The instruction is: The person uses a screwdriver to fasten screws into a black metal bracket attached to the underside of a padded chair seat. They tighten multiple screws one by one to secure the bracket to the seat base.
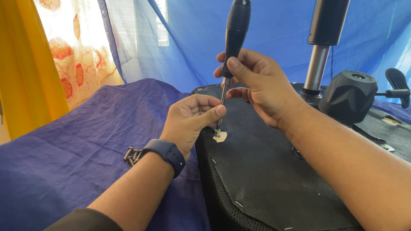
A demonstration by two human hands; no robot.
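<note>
Black screwdriver — right hand fingers closed round handle; left hand pinches shaft.

open blue cloth left, gas-lift column blocking right

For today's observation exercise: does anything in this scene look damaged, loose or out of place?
Yes. By the screwdriver tip, the chair seat underside has a pale patch where its black covering looks torn away. A few loose screws lie on the blue cloth beside the left hand's wrist.
</note>
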